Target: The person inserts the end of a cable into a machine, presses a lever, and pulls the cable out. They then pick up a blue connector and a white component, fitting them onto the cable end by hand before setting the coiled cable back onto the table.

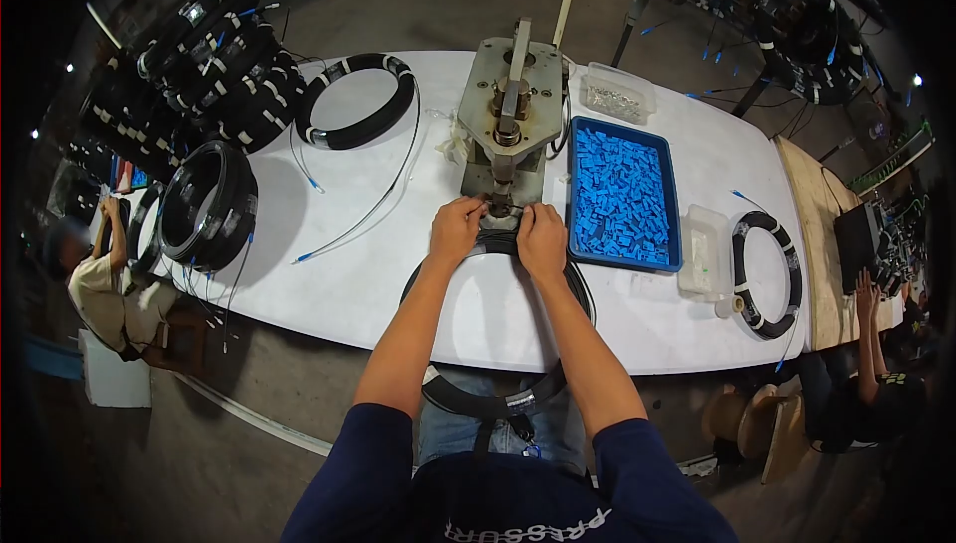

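Note:
At the base of a metal press [510, 110], both my hands hold a thin black cable close under its ram. The fingers of my left hand [457, 229] are pinched together on the left side, and those of my right hand [542, 241] are closed on the right side. The cable's end between them is too small to make out. A black cable coil [478, 406] hangs below my hands, partly over the table's front edge and against my lap. Right of the press is a blue tray [674, 199] full of small blue connectors [619, 194].
Stacked black coils [214, 65] and a loose coil [358, 135] occupy the left. Clear plastic boxes [619, 95] [703, 254] and another coil [767, 274] lie on the right of the white table [349, 289]. Other people [100, 284] [876, 384] sit at both sides.

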Tool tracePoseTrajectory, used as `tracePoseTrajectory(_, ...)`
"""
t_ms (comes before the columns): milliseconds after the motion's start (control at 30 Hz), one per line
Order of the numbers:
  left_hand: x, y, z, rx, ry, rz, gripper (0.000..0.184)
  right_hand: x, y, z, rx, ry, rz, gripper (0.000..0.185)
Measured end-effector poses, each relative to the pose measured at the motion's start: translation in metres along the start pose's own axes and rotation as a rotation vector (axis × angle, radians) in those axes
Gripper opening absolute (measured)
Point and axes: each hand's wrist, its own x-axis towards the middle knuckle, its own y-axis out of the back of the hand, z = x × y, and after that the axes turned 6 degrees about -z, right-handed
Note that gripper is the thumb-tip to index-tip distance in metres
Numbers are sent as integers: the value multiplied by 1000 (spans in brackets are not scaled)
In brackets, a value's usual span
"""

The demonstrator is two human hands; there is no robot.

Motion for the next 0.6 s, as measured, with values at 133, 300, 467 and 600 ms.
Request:
tracePoseTrajectory(133,0,-2,-3,-3,5,1,18,-8,4,-5,-57,147,-21,28)
tracePoseTrajectory(300,0,-2,-3,4,-6,8,18,-9,10,-7,-113,198,-116,51)
tracePoseTrajectory(467,-1,-1,-1,9,-5,6,19,-7,8,0,116,276,5,58)
tracePoseTrajectory(600,-1,-1,-1,34,1,-2,19,-8,6,-3,85,224,146,55)
